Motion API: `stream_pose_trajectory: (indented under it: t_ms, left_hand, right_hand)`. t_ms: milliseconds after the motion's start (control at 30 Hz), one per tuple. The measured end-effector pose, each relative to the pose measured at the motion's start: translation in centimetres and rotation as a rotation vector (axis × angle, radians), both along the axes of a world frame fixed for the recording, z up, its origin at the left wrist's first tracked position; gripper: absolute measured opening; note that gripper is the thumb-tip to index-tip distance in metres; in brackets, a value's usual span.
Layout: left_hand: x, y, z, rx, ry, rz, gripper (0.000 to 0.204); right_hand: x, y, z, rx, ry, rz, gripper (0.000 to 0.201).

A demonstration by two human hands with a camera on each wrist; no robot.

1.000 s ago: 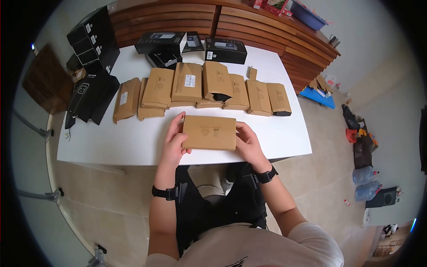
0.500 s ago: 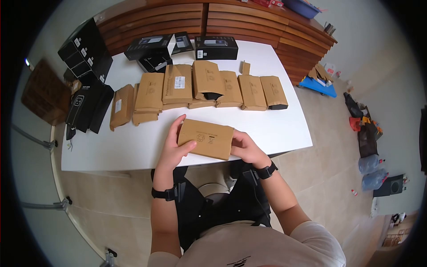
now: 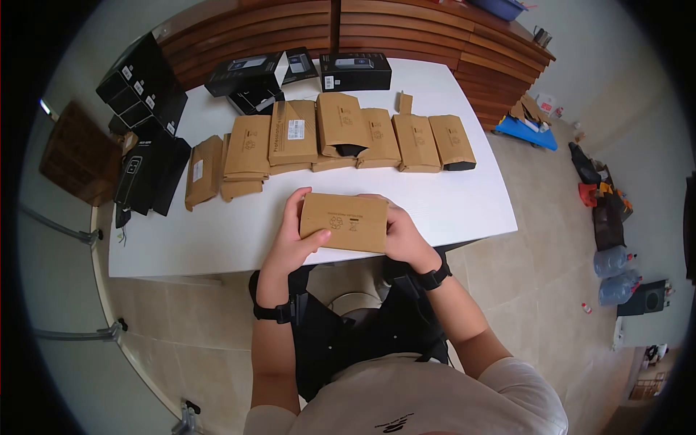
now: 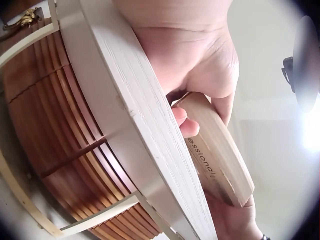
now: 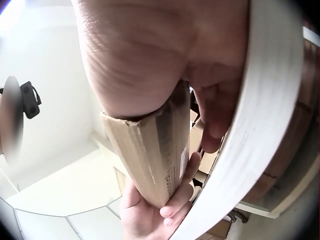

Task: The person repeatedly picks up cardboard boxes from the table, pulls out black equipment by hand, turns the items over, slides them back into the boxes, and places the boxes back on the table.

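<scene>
Over the front edge of the white table [image 3: 196, 246], a small brown cardboard box [image 3: 355, 230] with printed recycling marks is between both hands. My left hand [image 3: 290, 245] grips its left end, thumb on the upper face and fingers behind and under it. At the opposite end, my right hand [image 3: 407, 235] holds the box, its fingers partly hidden behind it. The right wrist view shows this end of the box [image 5: 150, 155] with an open edge against the base of the right thumb. Lettering shows on the underside of the box [image 4: 220, 155] in the left wrist view.
A row of brown cardboard boxes [image 3: 293, 134] lies across the table beyond my hands. Black boxes [image 3: 355, 71] stand at the back, with a black stack [image 3: 141, 83] at the left and black packaging [image 3: 148, 174] before it. A wooden cabinet [image 3: 406, 36] is behind the table.
The box tilted down toward its right end, then came back nearly level. My left thumb has slid further onto its upper face, and my right hand has closed in on the right end.
</scene>
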State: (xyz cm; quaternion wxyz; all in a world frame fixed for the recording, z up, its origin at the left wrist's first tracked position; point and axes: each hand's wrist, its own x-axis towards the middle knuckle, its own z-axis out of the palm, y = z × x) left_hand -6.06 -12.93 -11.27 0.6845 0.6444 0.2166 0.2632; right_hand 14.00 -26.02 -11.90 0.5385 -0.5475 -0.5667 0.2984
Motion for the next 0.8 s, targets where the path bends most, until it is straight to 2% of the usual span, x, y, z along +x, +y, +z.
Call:
stream_pose_trajectory:
  t_ms: [67,233,267,367,400,567,633,667,800]
  left_hand:
    - [0.1,0.0,-0.2,0.010,-0.029,0.004,0.078]
    - [-0.4,0.3,-0.2,-0.050,-0.034,0.070,0.078]
    - [-0.5,0.5,-0.4,-0.076,-0.059,0.113,0.076]
    - [-0.7,0.8,-0.9,-0.134,-0.092,0.184,0.075]
    - [-0.6,0.7,-0.7,-0.145,-0.115,0.211,0.075]
    - [-0.3,0.4,-0.1,-0.090,-0.088,0.207,0.077]
    - [-0.3,0.3,-0.3,-0.060,-0.075,0.190,0.075]
    - [-0.4,0.3,-0.4,-0.028,-0.065,0.175,0.073]
    - [-0.4,0.4,-0.6,-0.027,-0.087,0.185,0.074]
  right_hand:
    - [0.1,-0.1,-0.2,0.021,-0.018,-0.006,0.048]
    - [0.0,-0.4,0.3,0.046,0.248,-0.086,0.040]
    - [0.4,-0.7,-0.2,-0.097,0.259,-0.160,0.036]
    - [1.5,-0.4,-1.1,-0.015,0.744,-0.143,0.024]
    - [1.3,-0.3,-0.8,-0.009,0.823,-0.176,0.021]
    - [0.8,-0.3,0.2,0.023,0.833,-0.063,0.040]
    - [0.6,-0.1,0.1,0.009,0.617,-0.178,0.043]
    - [0.8,-0.1,0.1,-0.039,0.579,-0.159,0.045]
    - [1.3,0.0,-0.8,-0.071,0.613,-0.174,0.037]
